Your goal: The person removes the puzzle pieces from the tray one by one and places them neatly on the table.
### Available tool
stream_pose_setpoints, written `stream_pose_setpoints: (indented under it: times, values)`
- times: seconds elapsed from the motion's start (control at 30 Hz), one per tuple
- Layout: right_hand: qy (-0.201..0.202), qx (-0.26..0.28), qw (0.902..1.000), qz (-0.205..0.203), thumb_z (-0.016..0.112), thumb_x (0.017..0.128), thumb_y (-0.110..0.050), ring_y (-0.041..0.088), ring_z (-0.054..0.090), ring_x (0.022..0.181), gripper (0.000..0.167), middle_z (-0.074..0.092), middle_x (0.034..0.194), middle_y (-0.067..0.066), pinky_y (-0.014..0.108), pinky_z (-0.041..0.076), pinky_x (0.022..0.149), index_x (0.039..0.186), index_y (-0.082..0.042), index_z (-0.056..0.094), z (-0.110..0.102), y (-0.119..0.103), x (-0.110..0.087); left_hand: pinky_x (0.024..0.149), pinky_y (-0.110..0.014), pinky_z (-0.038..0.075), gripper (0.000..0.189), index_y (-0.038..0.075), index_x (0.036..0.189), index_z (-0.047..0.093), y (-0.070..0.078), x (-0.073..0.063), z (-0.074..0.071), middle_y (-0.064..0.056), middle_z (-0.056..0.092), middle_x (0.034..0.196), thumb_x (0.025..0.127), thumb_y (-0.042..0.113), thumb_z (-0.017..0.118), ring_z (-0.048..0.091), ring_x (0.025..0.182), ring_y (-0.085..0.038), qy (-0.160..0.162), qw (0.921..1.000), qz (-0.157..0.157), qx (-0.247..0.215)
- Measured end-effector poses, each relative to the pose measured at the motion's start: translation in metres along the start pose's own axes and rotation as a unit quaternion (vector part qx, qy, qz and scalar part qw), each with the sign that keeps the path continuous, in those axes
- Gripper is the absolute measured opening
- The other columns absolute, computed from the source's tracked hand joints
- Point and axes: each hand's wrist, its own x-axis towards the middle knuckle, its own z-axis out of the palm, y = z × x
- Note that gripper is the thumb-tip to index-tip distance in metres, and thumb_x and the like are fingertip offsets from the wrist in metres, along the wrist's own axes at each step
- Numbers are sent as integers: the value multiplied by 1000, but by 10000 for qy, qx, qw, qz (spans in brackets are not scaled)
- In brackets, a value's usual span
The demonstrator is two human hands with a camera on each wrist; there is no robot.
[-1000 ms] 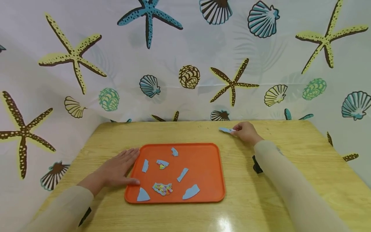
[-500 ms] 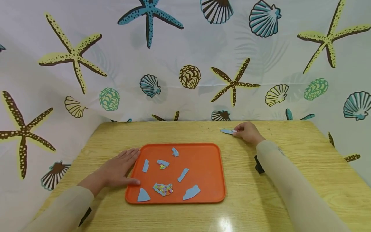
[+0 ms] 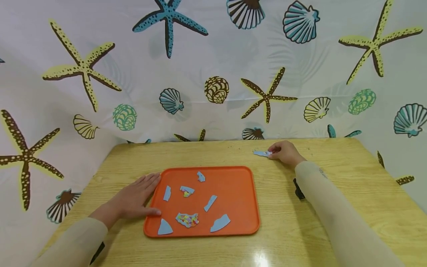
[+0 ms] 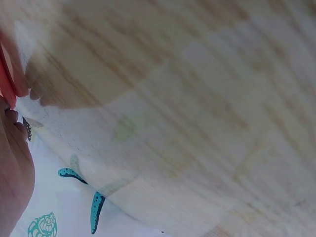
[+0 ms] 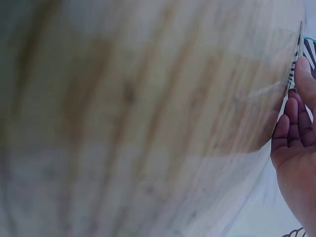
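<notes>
In the head view my right hand (image 3: 285,152) pinches a flat light-blue piece (image 3: 261,153) with uneven, torn-looking edges, low over the back of the table. Only a thin edge of that piece (image 5: 300,37) shows in the right wrist view, between thumb and fingers. My left hand (image 3: 136,198) rests along the left rim of an orange tray (image 3: 233,181), fingers straight, thumb reaching over the rim. Spread apart on the tray lie several similar pieces, among them a multicoloured one (image 3: 188,219), a curved-edge wedge (image 3: 165,227) and a narrow strip (image 3: 210,203).
The wooden table (image 3: 283,230) ends at the back against a white cloth (image 3: 200,55) printed with starfish and shells. This cloth also hangs along both sides. A black wrist-camera mount (image 3: 299,190) sits under the right forearm.
The piece in the right hand has tipped slightly, so more of its face shows, and it sits a touch lower. The left hand and the tray have stayed in place.
</notes>
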Motion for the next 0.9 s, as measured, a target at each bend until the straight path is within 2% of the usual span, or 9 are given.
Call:
stream_pose_setpoints:
  times: [0.47, 0.9]
  values:
    - [-153, -78, 9998, -57, 69, 91, -8, 26, 55, 91, 23, 64, 103, 15, 38, 46, 82, 110, 3, 68, -3, -4, -1, 115, -51, 17, 109, -7, 150, 26, 3, -1, -3, -20, 23, 157, 83, 75, 51, 20, 143, -37, 96, 9999, 53, -7]
    - [-173, -113, 9998, 51, 68, 92, -8, 27, 54, 94, 27, 63, 107, 17, 40, 46, 86, 116, 4, 65, -3, -5, -1, 116, -49, 16, 110, -5, 151, 25, 1, -1, 0, -18, 22, 158, 81, 76, 51, 19, 144, -35, 51, 10000, -9, 19]
